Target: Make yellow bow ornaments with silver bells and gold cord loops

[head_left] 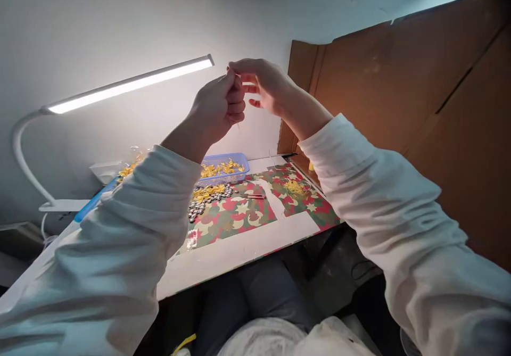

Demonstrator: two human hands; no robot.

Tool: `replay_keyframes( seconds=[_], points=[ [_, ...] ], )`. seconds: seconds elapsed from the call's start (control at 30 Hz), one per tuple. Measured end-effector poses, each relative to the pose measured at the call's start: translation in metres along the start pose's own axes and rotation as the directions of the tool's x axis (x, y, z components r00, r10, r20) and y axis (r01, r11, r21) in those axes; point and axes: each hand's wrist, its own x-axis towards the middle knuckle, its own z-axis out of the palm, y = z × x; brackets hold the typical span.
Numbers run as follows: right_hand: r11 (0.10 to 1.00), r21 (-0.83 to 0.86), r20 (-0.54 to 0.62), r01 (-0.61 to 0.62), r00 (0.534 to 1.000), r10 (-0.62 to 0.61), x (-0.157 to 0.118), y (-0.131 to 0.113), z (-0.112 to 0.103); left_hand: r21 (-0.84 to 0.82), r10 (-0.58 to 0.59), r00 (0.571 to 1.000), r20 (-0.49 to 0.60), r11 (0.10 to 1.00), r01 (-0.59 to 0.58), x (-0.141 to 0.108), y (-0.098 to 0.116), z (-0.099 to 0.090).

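Both hands are raised in front of the wall, above the table, and meet at the fingertips. My left hand (pixel 217 106) is closed, its fingers curled in and the thumb pressed against the index finger. Whatever it pinches is too small to make out; a faint thin strand seems to hang below it. My right hand (pixel 269 84) reaches across from the right. Its index fingertip touches the left thumb tip in a pinch, while the other fingers are loosely bent and apart. Below lie a blue basket (pixel 246 164) of yellow pieces, yellow pieces (pixel 211 191) and small shiny metallic parts (pixel 196 209).
A lit lamp bar (pixel 131 84) stands at the left, close to the left hand. Tall cardboard (pixel 399 79) walls the right side. Tweezers (pixel 252 196) and a clump of yellow strands (pixel 296 187) lie on the patterned table covering (pixel 223 225).
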Motion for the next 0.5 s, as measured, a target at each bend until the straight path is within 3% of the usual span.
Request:
replay_keyframes(
  seconds=[0.1, 0.17, 0.2, 0.23, 0.3, 0.4, 0.47, 0.5],
  points=[
    [0.976, 0.217, 0.088, -0.022, 0.996, 0.003, -0.009, 0.036, 0.028, -0.035, 0.023, 0.996, -0.085, 0.999, -0.026, -0.014, 0.003, -0.01],
    [0.941, 0.33, 0.191, -0.074, 0.982, 0.011, -0.033, 0.069, 0.056, -0.062, 0.031, 0.989, -0.144, 0.997, -0.04, -0.025, 0.009, -0.017],
    [0.922, 0.361, 0.305, -0.136, 0.952, 0.021, -0.05, 0.088, 0.07, -0.071, 0.031, 0.984, -0.174, 0.997, -0.044, -0.033, 0.013, -0.023],
    [0.901, 0.364, 0.45, -0.235, 0.892, 0.051, -0.068, 0.105, 0.083, -0.075, 0.026, 0.979, -0.204, 0.996, -0.042, -0.041, 0.018, -0.031],
    [0.863, 0.325, 0.577, -0.386, 0.804, 0.142, -0.104, 0.137, 0.099, -0.064, 0.026, 0.963, -0.269, 0.997, -0.045, -0.062, 0.025, -0.054],
    [0.86, 0.182, 0.581, -0.476, 0.758, 0.296, -0.142, 0.169, 0.093, 0.011, 0.05, 0.909, -0.415, 0.999, -0.049, -0.099, 0.02, -0.106],
    [0.854, 0.06, 0.624, -0.516, 0.687, 0.371, -0.15, 0.18, 0.073, 0.034, -0.032, 0.854, -0.519, 0.998, 0.058, -0.124, 0.005, -0.143],
    [0.845, 0.001, 0.648, -0.535, 0.644, 0.407, -0.15, 0.185, 0.062, 0.021, -0.137, 0.814, -0.564, 0.983, 0.181, -0.135, -0.005, -0.159]
  ],
)
